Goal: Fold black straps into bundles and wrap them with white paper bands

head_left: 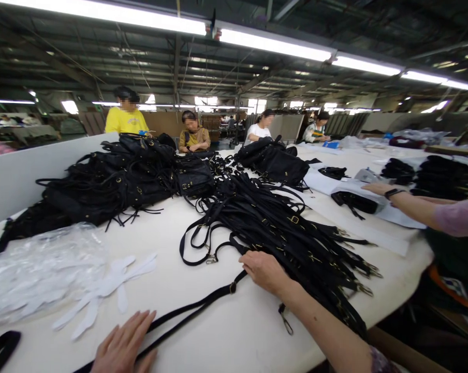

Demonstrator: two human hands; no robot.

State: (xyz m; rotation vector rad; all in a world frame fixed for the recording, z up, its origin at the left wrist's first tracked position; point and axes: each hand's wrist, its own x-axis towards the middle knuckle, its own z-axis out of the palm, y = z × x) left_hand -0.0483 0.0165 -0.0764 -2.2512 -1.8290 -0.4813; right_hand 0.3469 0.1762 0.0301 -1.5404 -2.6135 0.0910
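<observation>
A long black strap (195, 302) with a brass-coloured slider runs across the white table between my hands. My right hand (267, 272) is closed on its far end, beside a large heap of black straps (265, 223) with metal buckles and snap hooks. At the bottom edge my left hand (125, 342) lies over the near part of the strap, fingers stretched out and thumb apart; the strap passes between fingers and thumb. A snap hook (286, 320) hangs below my right forearm.
Black bags (102, 181) are piled at the left, and more bags (273, 160) lie at the back. Clear plastic bags (43, 269) and white cut pieces (102, 287) lie on the left. A co-worker's hands (377, 190) handle a black pouch (354, 201) at the right.
</observation>
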